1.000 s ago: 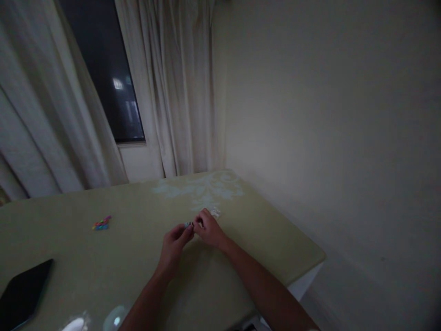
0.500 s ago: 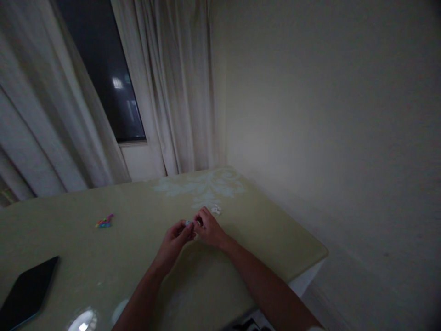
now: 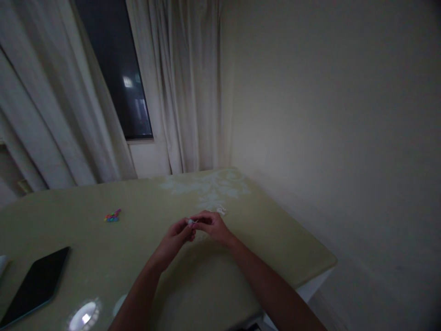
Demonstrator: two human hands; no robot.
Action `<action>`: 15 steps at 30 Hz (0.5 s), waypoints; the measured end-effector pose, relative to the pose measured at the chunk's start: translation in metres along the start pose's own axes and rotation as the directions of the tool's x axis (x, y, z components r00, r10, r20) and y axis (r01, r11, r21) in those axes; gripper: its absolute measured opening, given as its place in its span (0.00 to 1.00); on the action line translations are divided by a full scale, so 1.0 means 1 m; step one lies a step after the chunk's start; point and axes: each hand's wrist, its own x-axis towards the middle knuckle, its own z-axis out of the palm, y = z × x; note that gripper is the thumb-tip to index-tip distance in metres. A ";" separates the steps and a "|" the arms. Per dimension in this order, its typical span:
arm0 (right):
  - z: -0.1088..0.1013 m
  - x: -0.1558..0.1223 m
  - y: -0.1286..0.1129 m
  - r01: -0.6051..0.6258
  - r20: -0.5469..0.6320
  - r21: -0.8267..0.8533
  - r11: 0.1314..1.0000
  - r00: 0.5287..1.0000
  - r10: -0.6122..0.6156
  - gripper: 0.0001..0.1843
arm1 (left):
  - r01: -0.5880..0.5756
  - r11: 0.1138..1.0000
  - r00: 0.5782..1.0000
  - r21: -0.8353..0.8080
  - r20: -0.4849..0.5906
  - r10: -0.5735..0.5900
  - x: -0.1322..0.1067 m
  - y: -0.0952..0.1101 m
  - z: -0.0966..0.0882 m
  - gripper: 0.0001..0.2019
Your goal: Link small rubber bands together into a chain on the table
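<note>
My left hand (image 3: 177, 236) and my right hand (image 3: 214, 226) meet above the table (image 3: 138, 257), fingertips almost together. Between them is a small whitish piece (image 3: 190, 222), too small and dim to tell its kind. The left fingers pinch it from the left. The right thumb and forefinger close on its right side, where a thin pale part shows. Just beyond my right hand lies a little group of small white pieces (image 3: 221, 210) on the tabletop. Farther left rests a cluster of small bright-coloured pieces (image 3: 112, 215), in pink, green, blue and orange.
A dark flat tablet-like device (image 3: 37, 285) lies at the near left, with part of a white object (image 3: 2, 263) at the frame's edge. Curtains (image 3: 186, 92) and a dark window stand behind the table. A plain wall (image 3: 327, 115) runs along the right.
The view has shifted slightly, so the table things appear a little farther right. My right fingers have straightened and lie lower over the small piece; the left hand keeps its pinch.
</note>
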 end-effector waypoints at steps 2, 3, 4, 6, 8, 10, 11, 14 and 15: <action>-0.003 0.001 0.000 -0.026 0.006 0.022 0.999 1.000 0.026 0.22 | 0.022 1.000 0.999 0.011 0.035 -0.023 -0.002 0.005 -0.002 0.21; -0.004 0.000 0.001 -0.041 0.021 0.031 0.999 0.999 0.040 0.21 | 0.033 0.999 0.998 0.020 0.052 -0.034 -0.003 0.007 -0.004 0.21; -0.005 0.000 0.001 -0.054 0.039 0.042 0.998 0.998 0.053 0.21 | 0.042 0.999 0.997 0.032 0.068 -0.044 -0.003 0.009 -0.005 0.21; -0.006 -0.002 0.000 -0.070 0.070 0.052 0.996 0.995 0.067 0.21 | 0.055 0.996 0.993 0.066 0.103 -0.062 -0.004 0.013 -0.007 0.21; -0.006 -0.002 0.000 -0.075 0.093 0.057 0.996 0.993 0.069 0.23 | 0.062 0.992 0.986 0.110 0.145 -0.078 -0.004 0.019 -0.009 0.21; -0.006 -0.001 -0.002 -0.065 0.109 0.070 0.995 0.992 0.057 0.24 | 0.064 0.986 0.977 0.155 0.192 -0.093 -0.002 0.027 -0.010 0.22; -0.006 0.000 -0.003 -0.055 0.105 0.079 0.995 0.993 0.047 0.24 | 0.064 0.982 0.971 0.176 0.217 -0.102 0.000 0.032 -0.010 0.22; -0.008 0.001 -0.007 -0.016 0.041 0.087 0.996 0.999 0.012 0.21 | 0.063 0.971 0.954 0.230 0.272 -0.126 0.007 0.046 -0.009 0.22; -0.009 0.001 -0.008 -0.003 0.012 0.078 0.997 1.000 0.002 0.20 | 0.060 0.967 0.950 0.247 0.282 -0.131 0.009 0.050 -0.008 0.22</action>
